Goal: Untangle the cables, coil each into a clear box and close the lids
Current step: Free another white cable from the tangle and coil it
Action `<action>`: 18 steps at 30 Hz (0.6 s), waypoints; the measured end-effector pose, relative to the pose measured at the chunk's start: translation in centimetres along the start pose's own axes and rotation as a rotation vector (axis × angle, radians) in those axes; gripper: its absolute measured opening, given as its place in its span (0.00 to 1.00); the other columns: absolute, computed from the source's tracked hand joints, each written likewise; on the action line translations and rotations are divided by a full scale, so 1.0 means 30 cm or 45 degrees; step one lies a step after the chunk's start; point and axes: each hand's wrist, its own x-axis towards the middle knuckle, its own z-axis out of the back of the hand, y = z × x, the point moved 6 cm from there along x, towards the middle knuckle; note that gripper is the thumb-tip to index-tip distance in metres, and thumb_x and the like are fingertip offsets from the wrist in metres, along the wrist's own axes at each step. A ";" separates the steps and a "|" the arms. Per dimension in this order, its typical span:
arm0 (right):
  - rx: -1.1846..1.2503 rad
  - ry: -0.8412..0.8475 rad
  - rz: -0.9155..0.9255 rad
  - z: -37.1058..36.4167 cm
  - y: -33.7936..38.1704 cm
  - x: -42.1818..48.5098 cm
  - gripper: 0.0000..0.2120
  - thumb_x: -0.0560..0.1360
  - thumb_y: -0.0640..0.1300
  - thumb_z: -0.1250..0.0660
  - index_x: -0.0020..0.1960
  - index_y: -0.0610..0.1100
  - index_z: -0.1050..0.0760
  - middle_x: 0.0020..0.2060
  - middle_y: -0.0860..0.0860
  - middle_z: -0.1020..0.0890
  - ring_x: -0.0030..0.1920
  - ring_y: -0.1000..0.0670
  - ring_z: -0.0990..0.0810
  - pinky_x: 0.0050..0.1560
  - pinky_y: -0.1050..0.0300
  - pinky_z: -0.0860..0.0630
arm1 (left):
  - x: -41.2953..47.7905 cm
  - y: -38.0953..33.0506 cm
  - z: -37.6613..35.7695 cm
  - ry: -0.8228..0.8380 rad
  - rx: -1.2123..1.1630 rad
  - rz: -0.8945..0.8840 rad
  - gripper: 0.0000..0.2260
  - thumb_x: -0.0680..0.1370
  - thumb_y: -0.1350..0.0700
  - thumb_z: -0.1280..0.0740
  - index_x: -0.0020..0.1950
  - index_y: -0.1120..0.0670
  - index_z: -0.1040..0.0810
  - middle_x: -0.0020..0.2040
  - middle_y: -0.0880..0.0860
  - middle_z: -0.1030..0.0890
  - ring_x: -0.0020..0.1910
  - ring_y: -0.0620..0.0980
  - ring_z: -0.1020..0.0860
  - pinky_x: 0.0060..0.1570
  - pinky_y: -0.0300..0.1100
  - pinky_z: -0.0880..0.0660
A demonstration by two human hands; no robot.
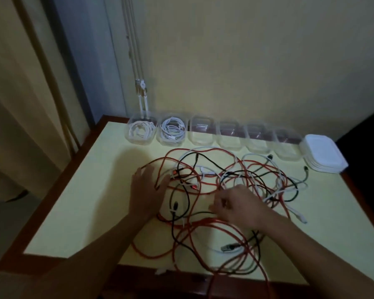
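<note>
Two bare forearms reach in from the near edge over a pale yellow worktop (84, 201). On the left, the left hand (148, 190) lies flat, fingers spread wide, pressing the left rim of a tangle of cables (225, 180) in red, black and white. The right hand (238, 207) sits mid-tangle with fingers curled downward; blur hides whether they pinch a strand. Beyond the hands, a row runs along the wall: two filled boxes (139, 131) holding coiled white cable beyond the left hand, four empty boxes (203, 132) beyond the right hand, then a stack of white lids (323, 156) at far right. Untangling appears under way, with no lid fitted. The next move likely calls for freeing one plug end and drawing that single cable out while the other hand steadies the heap.
</note>
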 end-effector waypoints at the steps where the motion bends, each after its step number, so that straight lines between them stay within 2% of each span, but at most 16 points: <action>1: 0.003 0.042 0.009 -0.023 0.018 -0.049 0.19 0.76 0.61 0.32 0.37 0.47 0.21 0.28 0.53 0.22 0.30 0.55 0.23 0.33 0.55 0.27 | -0.048 -0.039 0.006 -0.067 -0.024 -0.062 0.27 0.78 0.37 0.37 0.66 0.57 0.25 0.63 0.60 0.23 0.64 0.62 0.29 0.65 0.56 0.31; 3: 0.029 0.120 0.014 -0.078 0.052 -0.139 0.23 0.73 0.67 0.33 0.36 0.47 0.24 0.29 0.52 0.22 0.31 0.54 0.23 0.33 0.56 0.28 | -0.150 -0.122 0.006 -0.128 -0.034 -0.236 0.21 0.77 0.46 0.34 0.65 0.56 0.24 0.63 0.57 0.22 0.65 0.60 0.27 0.64 0.57 0.29; 5: 0.054 0.211 -0.033 -0.148 0.073 -0.212 0.21 0.69 0.69 0.31 0.42 0.50 0.23 0.37 0.53 0.19 0.38 0.55 0.21 0.37 0.58 0.28 | -0.242 -0.196 -0.004 -0.098 -0.003 -0.422 0.16 0.76 0.50 0.35 0.61 0.54 0.22 0.56 0.53 0.20 0.56 0.55 0.24 0.56 0.51 0.25; 7: -0.091 0.259 -0.025 -0.222 0.090 -0.258 0.26 0.67 0.71 0.30 0.56 0.54 0.24 0.49 0.55 0.19 0.49 0.55 0.21 0.43 0.58 0.29 | -0.311 -0.224 -0.038 0.072 0.032 -0.494 0.14 0.76 0.50 0.34 0.60 0.53 0.21 0.50 0.50 0.20 0.49 0.52 0.22 0.48 0.45 0.25; 9: -0.190 0.258 0.004 -0.275 0.087 -0.265 0.26 0.71 0.67 0.32 0.64 0.54 0.26 0.58 0.54 0.21 0.57 0.50 0.22 0.50 0.56 0.28 | -0.363 -0.223 -0.072 0.273 0.087 -0.482 0.15 0.77 0.47 0.33 0.61 0.51 0.21 0.51 0.48 0.20 0.49 0.49 0.21 0.47 0.42 0.25; 11: -0.184 0.204 -0.003 -0.277 0.073 -0.251 0.18 0.75 0.61 0.33 0.61 0.53 0.24 0.58 0.54 0.21 0.58 0.49 0.22 0.48 0.57 0.29 | -0.400 -0.217 -0.084 0.347 0.184 -0.531 0.15 0.78 0.45 0.35 0.61 0.50 0.21 0.54 0.48 0.20 0.52 0.49 0.21 0.49 0.42 0.25; 13: -0.189 0.158 -0.025 -0.251 0.054 -0.237 0.14 0.75 0.57 0.32 0.58 0.53 0.22 0.54 0.54 0.20 0.55 0.49 0.21 0.45 0.58 0.29 | -0.416 -0.215 -0.070 0.361 0.238 -0.538 0.15 0.80 0.48 0.36 0.64 0.50 0.21 0.58 0.50 0.20 0.55 0.51 0.21 0.52 0.44 0.24; 16: -0.091 0.165 -0.124 -0.223 0.038 -0.241 0.19 0.73 0.66 0.34 0.53 0.52 0.22 0.51 0.54 0.23 0.51 0.52 0.24 0.45 0.55 0.26 | -0.407 -0.203 -0.040 0.379 0.311 -0.490 0.16 0.81 0.52 0.37 0.69 0.49 0.23 0.64 0.51 0.22 0.60 0.53 0.23 0.57 0.45 0.25; 18: -0.061 0.137 -0.178 -0.216 0.025 -0.248 0.17 0.78 0.62 0.37 0.53 0.50 0.23 0.52 0.52 0.23 0.53 0.50 0.24 0.49 0.53 0.25 | -0.400 -0.203 -0.028 0.404 0.361 -0.483 0.17 0.82 0.53 0.38 0.71 0.49 0.24 0.66 0.51 0.23 0.62 0.52 0.24 0.60 0.44 0.27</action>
